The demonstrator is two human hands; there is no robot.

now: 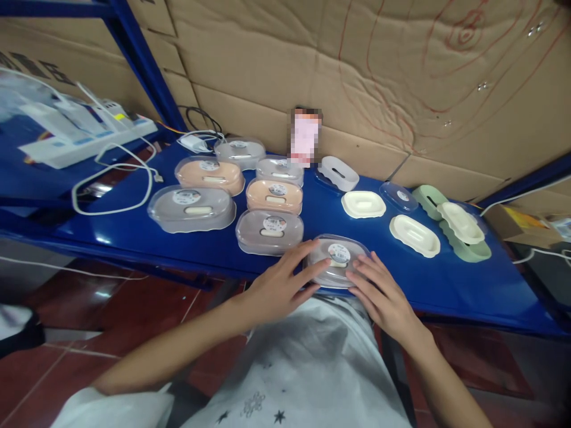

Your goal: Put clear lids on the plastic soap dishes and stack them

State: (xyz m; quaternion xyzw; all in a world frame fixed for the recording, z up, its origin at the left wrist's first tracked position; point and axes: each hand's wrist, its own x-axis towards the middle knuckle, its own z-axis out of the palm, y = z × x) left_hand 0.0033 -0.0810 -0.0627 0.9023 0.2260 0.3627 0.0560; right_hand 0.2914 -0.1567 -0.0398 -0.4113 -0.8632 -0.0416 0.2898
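A grey soap box [319,270] with a clear lid and a round label lies at the table's front edge, close to my body. My left hand [285,279] presses its fingers on the lid's left side. From the right, my right hand [383,291] holds the same box, fingers over the lid's rim. To the left stand several lidded soap boxes, among them a grey one [270,233] and an orange one [274,196]. On the right lie a cream inner tray [414,235], another cream tray [363,204], a loose clear lid [398,196] and green soap box bases [473,252].
A phone [306,138] leans against the cardboard wall [267,77] at the back, beside a light grey base [339,173]. A white power strip [89,142] and a looped cable [111,211] lie on the left. Blue frame posts [145,65] border the table.
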